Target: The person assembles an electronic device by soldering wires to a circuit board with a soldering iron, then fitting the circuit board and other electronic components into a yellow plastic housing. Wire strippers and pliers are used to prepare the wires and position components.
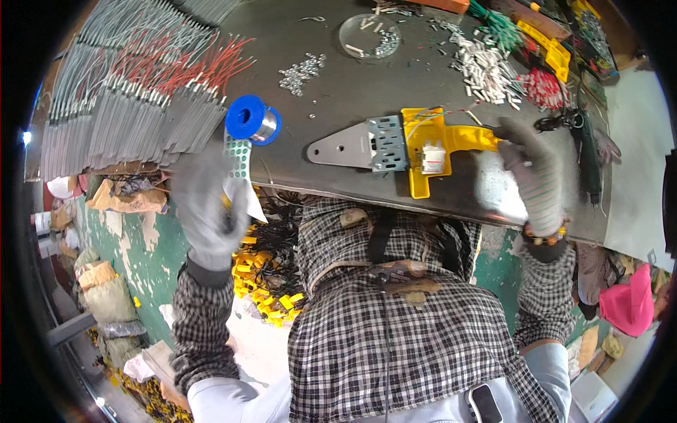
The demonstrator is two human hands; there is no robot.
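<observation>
A yellow plastic housing half (416, 185) with a side handle lies on the dark table. In it sits a small white block (433, 160) with thin wires above it. A tapered grey metal plate (345, 145) with a slotted end adjoins its left side. My gloved right hand (536, 176) is at the handle's far end; blur hides whether its fingers grip it. My gloved left hand (211, 204), smeared by motion, is by the front edge, next to a strip of green round stickers (240, 159). A blue spool of silvery wire (265, 128) stands by that strip.
Grey flat strips with red and grey leads (134, 120) are piled at the left. Farther back are small metal parts (302, 73) and a round clear dish (369, 37). White sleeves (486, 70) lie at the right, near a black-handled tool (589, 158). Yellow parts (264, 282) sit below the edge.
</observation>
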